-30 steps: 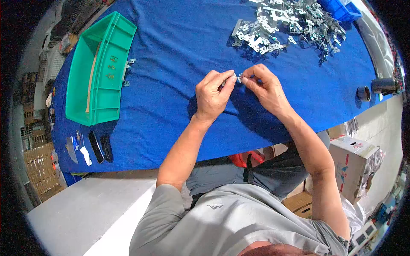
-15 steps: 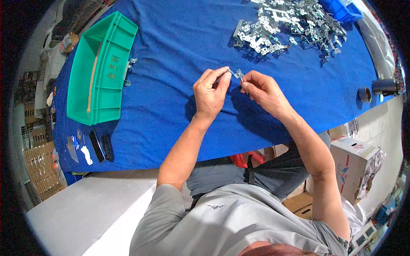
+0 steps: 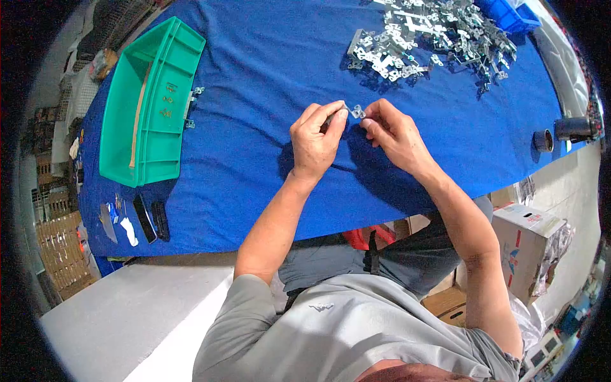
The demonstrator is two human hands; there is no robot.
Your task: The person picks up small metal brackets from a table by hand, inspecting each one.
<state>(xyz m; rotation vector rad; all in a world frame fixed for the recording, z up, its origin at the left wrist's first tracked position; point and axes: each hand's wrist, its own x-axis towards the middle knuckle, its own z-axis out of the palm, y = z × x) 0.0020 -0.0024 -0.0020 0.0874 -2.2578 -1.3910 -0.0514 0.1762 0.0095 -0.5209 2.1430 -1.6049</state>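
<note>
Over the blue cloth, a small silvery metal bracket (image 3: pixel 358 112) is held up between my two hands. My left hand (image 3: pixel 315 143) is closed in a pinch, its thumb and index fingertips on the bracket's left end. From the other side, my right hand (image 3: pixel 398 137) has curled thumb and index finger at the bracket's right edge. Part of the bracket is hidden behind the fingertips. Beyond my hands lies a large pile of similar metal brackets (image 3: pixel 407 48).
At the left stands a green plastic bin (image 3: pixel 167 143), with a few metal pieces (image 3: pixel 191 121) beside it. A phone-like black object (image 3: pixel 144 219) lies near the front left. A dark roll (image 3: pixel 543 141) sits at the right edge, and a blue tray (image 3: pixel 512 16) stands behind the pile.
Both hands have shifted slightly to the right with the bracket. My right fingers have moved around its edge, and the bracket seems turned a little.
</note>
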